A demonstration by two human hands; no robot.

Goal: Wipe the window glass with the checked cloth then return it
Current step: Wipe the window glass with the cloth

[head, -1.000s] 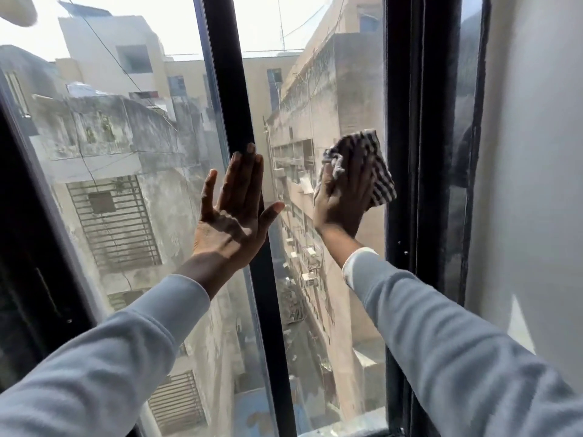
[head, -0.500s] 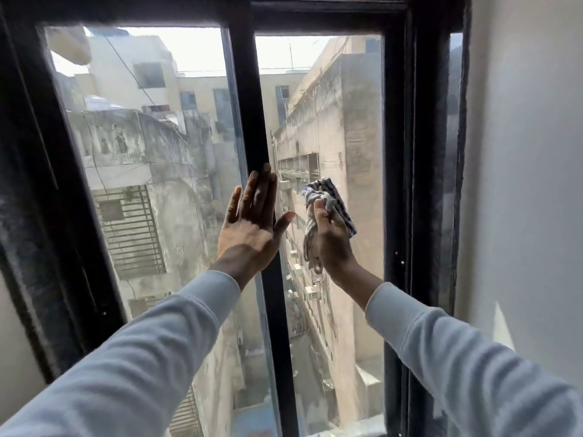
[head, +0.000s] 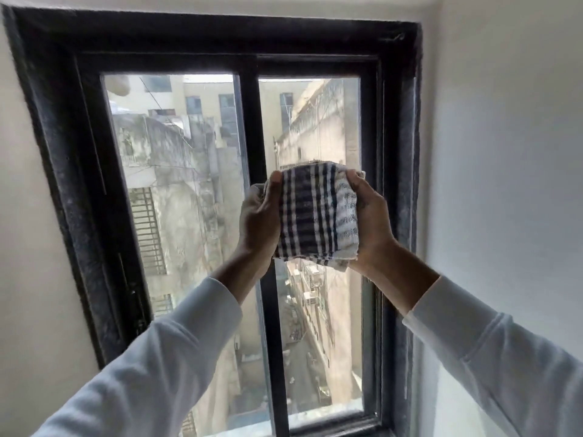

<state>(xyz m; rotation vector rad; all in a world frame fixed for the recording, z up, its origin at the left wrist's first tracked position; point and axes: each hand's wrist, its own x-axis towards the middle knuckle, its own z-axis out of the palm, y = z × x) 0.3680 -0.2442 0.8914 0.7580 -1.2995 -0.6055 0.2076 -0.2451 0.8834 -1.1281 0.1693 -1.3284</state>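
The checked cloth [head: 317,214], dark blue and white, is held folded and stretched flat between both hands in front of the window. My left hand [head: 258,217] grips its left edge and my right hand [head: 370,219] grips its right edge. The cloth hangs in the air, away from the glass. Behind it the window glass [head: 183,184] has two panes split by a black centre bar [head: 252,127].
A thick black window frame [head: 82,184] surrounds the panes, with a sill [head: 334,427] at the bottom. White walls stand on the left [head: 28,247] and on the right [head: 511,152]. Buildings and an alley show outside.
My left hand left the centre bar and took hold of the cloth. My right hand pulled the cloth off the right pane. The view has backed away, so the whole frame shows.
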